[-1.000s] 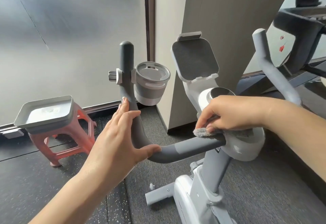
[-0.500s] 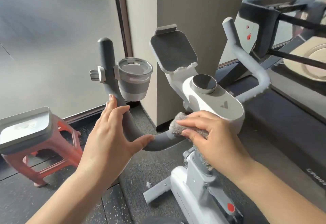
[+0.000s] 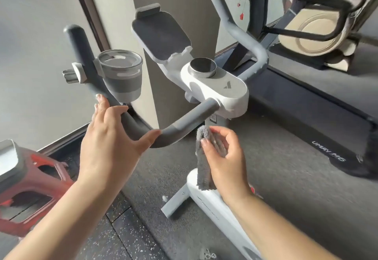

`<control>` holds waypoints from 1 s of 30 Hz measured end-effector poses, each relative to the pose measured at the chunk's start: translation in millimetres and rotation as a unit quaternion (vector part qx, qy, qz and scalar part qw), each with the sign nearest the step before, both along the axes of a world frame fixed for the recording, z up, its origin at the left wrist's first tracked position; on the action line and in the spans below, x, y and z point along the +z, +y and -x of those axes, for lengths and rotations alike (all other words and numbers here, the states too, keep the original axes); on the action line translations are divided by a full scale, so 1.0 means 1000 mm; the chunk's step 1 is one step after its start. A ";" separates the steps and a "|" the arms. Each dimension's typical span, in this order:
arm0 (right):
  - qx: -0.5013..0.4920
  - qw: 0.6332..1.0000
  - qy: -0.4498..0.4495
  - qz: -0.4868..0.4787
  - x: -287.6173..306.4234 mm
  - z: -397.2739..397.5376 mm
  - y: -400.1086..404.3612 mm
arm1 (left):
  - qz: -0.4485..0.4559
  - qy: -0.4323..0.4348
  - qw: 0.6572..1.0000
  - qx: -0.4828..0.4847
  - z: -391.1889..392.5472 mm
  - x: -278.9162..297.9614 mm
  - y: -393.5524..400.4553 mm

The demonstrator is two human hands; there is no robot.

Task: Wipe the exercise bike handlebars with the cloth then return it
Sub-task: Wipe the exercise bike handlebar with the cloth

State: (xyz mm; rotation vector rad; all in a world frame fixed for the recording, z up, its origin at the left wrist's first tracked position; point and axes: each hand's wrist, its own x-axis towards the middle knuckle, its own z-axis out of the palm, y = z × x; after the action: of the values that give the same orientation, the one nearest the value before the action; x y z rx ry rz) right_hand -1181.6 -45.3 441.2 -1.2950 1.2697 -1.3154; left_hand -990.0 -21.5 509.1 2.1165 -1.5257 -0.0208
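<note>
My left hand (image 3: 110, 134) is spread open against the bend of the left handlebar (image 3: 143, 128), thumb hooked under it, fingers flat on the outside, not really gripping. My right hand (image 3: 223, 157) has the grey cloth (image 3: 203, 169) pinched between thumb and fingers, hanging down just below the bar near the white console (image 3: 221, 91), not touching the bar.

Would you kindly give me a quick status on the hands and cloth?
Left hand braced on left handlebar. Right hand holds cloth, off the bar. Nothing in the way.
</note>
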 end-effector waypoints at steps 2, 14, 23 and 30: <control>-0.031 0.998 -0.042 -0.039 -0.005 0.002 -0.004 | 0.000 0.003 1.000 0.000 0.000 0.000 -0.001; -0.046 0.996 -0.053 -0.055 -0.006 -0.018 -0.032 | -0.006 -0.007 1.000 0.016 0.003 0.000 -0.003; -0.039 0.992 -0.089 -0.085 0.001 -0.011 -0.040 | -0.012 -0.002 1.000 0.026 0.002 -0.001 -0.003; -0.046 0.984 -0.131 -0.110 0.008 -0.007 -0.043 | -0.002 -0.020 1.000 0.013 0.000 -0.002 -0.001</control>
State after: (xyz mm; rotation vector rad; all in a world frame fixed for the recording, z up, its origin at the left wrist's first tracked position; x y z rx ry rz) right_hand -1174.9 -87.8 449.3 -0.8890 1.2594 -1.3196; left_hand -990.1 -22.3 507.3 2.1513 -1.5210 0.0274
